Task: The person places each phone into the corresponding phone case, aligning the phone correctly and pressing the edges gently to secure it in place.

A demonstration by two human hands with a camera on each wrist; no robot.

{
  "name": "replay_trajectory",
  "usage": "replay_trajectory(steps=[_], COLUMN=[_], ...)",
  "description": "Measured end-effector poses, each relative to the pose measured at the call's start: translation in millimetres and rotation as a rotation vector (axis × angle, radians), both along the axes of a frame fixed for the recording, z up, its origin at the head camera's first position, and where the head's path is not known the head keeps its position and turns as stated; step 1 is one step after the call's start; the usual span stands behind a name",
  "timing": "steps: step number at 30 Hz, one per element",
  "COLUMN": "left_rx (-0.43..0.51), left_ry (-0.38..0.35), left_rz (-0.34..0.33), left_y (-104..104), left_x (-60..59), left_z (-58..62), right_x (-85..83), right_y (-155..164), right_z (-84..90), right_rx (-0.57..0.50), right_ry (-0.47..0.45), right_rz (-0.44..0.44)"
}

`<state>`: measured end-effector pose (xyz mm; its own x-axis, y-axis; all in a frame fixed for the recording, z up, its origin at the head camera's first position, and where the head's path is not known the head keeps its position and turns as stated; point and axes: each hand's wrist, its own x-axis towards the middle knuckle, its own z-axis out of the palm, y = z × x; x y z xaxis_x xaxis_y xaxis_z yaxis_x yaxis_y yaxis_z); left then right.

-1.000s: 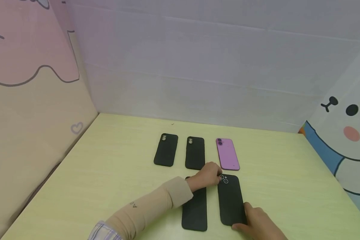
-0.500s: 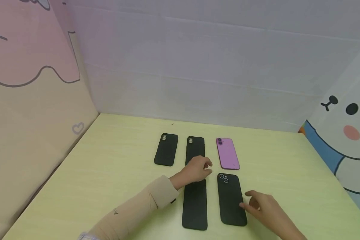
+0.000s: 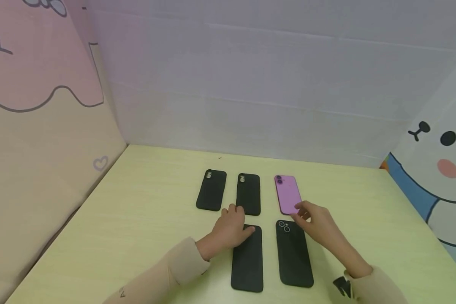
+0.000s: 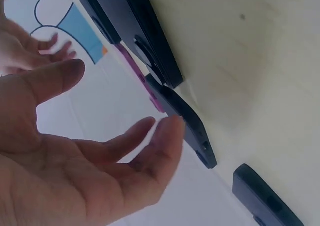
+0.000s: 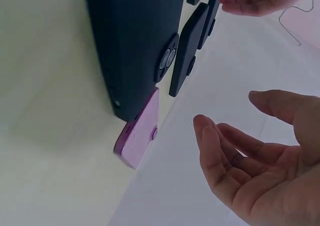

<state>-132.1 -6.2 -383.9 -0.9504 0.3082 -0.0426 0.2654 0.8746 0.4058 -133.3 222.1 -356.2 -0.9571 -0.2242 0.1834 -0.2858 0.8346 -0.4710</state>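
Right hand [image 3: 314, 219] hovers loose-fingered just over the purple phone's [image 3: 287, 195] near end, so I lower it squarely while my left hand [image 3: 231, 228] rests slack on the black case [image 3: 247, 258] nearer me.

Pale yellow-green counter [image 3: 137, 202] is filling the near field. Plain lilac-white wall [image 3: 251, 84] is closing the far side. Pink-and-beige cartoon panel [image 3: 42, 126] is standing left; white cartoon-face panel [image 3: 437, 169] is standing right. Light is falling evenly.
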Motion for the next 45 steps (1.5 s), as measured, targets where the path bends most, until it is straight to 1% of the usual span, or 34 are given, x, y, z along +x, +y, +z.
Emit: replay_trajectory(steps=[3, 9, 15, 17, 20, 23, 28, 30, 36, 39, 45], left_rx=[-0.062, -0.199, -0.353, -0.405, -0.456, -0.481, -0.537, -0.550, -0.540, -0.546, -0.520], left_ry=[0.013, 0.020, 0.015, 0.019, 0.028, 0.040, 0.067, 0.073, 0.086, 0.090, 0.048], left_rz=[0.009, 0.039, 0.061, 0.070, 0.089, 0.102, 0.098, 0.095, 0.092, 0.091, 0.107], left_y=[2, 10, 22, 26, 29, 31, 33, 34, 35, 36, 36], left_x=[9.7, 26.3, 33.1, 34.1, 35.6, 36.2, 37.4, 37.5, 35.3, 34.1, 30.0], left_z=[-1.3, -1.1, -9.4, -11.7, -13.5, -15.8, -18.5, -19.2, -21.1, -20.7, -20.1], right_x=[-14.2, -38.3, -58.7, -63.9, -70.8, -76.4, -82.0, -83.1, -84.8, -86.0, -87.3], right_y=[-10, -29, -49, -56, -67, -76, -88, -93, -103, -108, -118], right_z=[1.9, 3.8, -2.5, -4.3, -7.3, -11.6, -18.7, -20.5, -26.6, -30.0, -34.5], right_rx=[0.004, 0.022, 0.055, 0.066, 0.097, 0.151, 0.244, 0.259, 0.282, 0.302, 0.330], right_ry=[-0.008, -0.074, -0.081, -0.102, -0.131, -0.156, -0.199, -0.216, -0.244, -0.235, -0.219], right_rz=[0.015, 0.021, 0.059, 0.059, 0.054, 0.042, 0.038, 0.037, 0.012, -0.011, -0.067])
